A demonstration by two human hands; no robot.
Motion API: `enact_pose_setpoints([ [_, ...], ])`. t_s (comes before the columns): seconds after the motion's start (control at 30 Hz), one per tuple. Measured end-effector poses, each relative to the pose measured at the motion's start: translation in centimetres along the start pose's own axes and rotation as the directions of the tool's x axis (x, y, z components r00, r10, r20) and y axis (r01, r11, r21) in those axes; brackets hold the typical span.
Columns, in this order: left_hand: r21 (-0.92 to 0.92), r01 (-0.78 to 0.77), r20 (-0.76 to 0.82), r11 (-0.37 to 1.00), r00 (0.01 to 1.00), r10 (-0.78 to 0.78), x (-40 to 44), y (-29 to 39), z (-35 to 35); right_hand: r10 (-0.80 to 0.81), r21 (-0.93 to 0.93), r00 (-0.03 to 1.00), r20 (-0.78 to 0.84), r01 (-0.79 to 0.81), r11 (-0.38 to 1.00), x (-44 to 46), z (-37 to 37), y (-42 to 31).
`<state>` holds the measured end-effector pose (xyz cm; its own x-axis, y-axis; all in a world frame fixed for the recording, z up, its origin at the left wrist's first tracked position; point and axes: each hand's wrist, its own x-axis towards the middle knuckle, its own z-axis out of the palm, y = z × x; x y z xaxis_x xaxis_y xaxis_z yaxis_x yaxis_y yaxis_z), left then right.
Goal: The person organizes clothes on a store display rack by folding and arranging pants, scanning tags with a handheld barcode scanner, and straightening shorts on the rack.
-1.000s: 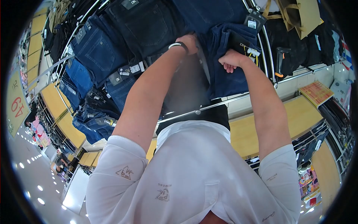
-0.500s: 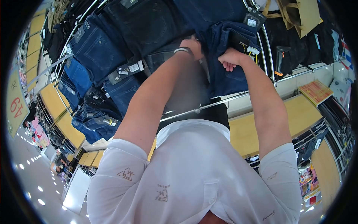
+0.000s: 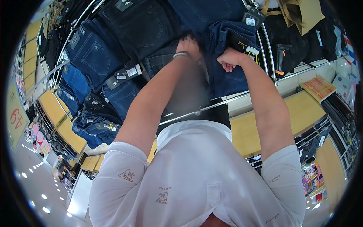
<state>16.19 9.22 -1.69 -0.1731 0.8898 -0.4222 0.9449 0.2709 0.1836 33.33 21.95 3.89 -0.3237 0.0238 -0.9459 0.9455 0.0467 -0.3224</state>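
Note:
Folded dark blue jeans (image 3: 225, 85) lie in front of me on a metal-railed display rack. My right hand (image 3: 231, 59) is closed on the upper part of these jeans, its fingers curled under and thumb pointing left. Just right of it hang a white tag and a yellow cord (image 3: 252, 50). My left hand (image 3: 188, 47), with a light bracelet at the wrist, reaches in at the left edge of the same jeans, against black jeans (image 3: 143, 28). Its fingertips are dark and blurred, so their grip does not show.
More folded jeans (image 3: 89, 53) with black labels are stacked to the left. A chrome rail (image 3: 196, 113) runs along the rack's near edge. On the right are a brown paper bag (image 3: 302, 19), an orange-and-black tool (image 3: 280, 60) and a yellow-red sign (image 3: 318, 89).
My left hand has shifted slightly left and away along the edge of the jeans. The right hand keeps its place on them. The whole view has drifted a little.

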Motion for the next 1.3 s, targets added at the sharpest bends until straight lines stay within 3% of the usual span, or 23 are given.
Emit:
enact_pose_setpoints([
  [0.1, 0.017, -0.011, -0.074, 1.0, 0.997, 0.012, -0.5, 0.3, 0.0, 0.018, -0.017, 1.0, 0.007, -0.018, 1.0, 0.1, -0.2, 0.1],
  [0.17, 0.135, -0.06, -0.316, 0.989, 0.943, 0.101, -1.2, 0.4, -0.1, 0.017, -0.005, 1.0, 0.009, -0.017, 1.0, 0.1, -0.1, 0.1],
  [0.3, 0.131, -0.051, -0.352, 0.99, 0.931, 0.095, -1.5, 0.4, -0.7, 0.01, -0.022, 1.0, 0.019, -0.01, 1.0, 0.4, -0.2, 0.2],
  [0.37, 0.034, 0.06, -0.224, 0.998, 0.973, -0.051, -1.1, 0.1, -0.5, -0.001, -0.009, 1.0, 0.007, 0.001, 1.0, 0.3, -0.1, 0.2],
  [0.4, 0.032, 0.059, -0.225, 0.998, 0.973, -0.051, -0.7, 0.0, -0.3, 0.001, -0.01, 1.0, 0.007, -0.001, 1.0, 0.3, -0.1, 0.3],
  [0.47, -0.023, 0.129, -0.02, 0.991, 0.991, -0.13, 0.0, -0.1, -1.1, 0.01, -0.005, 1.0, 0.02, -0.01, 1.0, 0.3, -0.1, 0.2],
  [0.6, 0.082, 0.131, -0.091, 0.988, 0.988, -0.123, -0.3, 0.6, -2.6, 0.008, -0.025, 1.0, 0.026, -0.008, 1.0, 0.0, -0.3, 0.0],
  [0.67, -0.013, 0.166, 0.095, 0.986, 0.982, -0.164, 0.2, 0.2, -3.5, 0.02, -0.036, 1.0, 0.022, -0.019, 0.999, 0.1, -0.2, 0.1],
  [0.9, -0.07, 0.104, 0.167, 0.992, 0.982, -0.091, 0.7, -1.0, -4.6, 0.001, -0.039, 0.999, 0.035, 0.0, 0.999, 0.4, -0.4, 0.4],
  [0.97, -0.209, 0.198, 0.283, 0.958, 0.95, -0.134, 0.5, -1.1, -5.9, 0.0, -0.017, 0.999, 0.036, 0.0, 1.0, 0.4, -0.3, 0.4],
  [1.17, -0.228, 0.188, 0.208, 0.955, 0.968, -0.141, 0.7, -2.3, -3.6, 0.015, -0.018, 0.999, 0.031, -0.014, 1.0, 0.3, -0.2, 0.2],
  [1.3, -0.243, 0.196, 0.269, 0.95, 0.955, -0.128, 0.9, -2.5, -3.9, 0.022, -0.039, 0.999, 0.032, -0.021, 0.999, 0.0, -0.2, -0.1],
])
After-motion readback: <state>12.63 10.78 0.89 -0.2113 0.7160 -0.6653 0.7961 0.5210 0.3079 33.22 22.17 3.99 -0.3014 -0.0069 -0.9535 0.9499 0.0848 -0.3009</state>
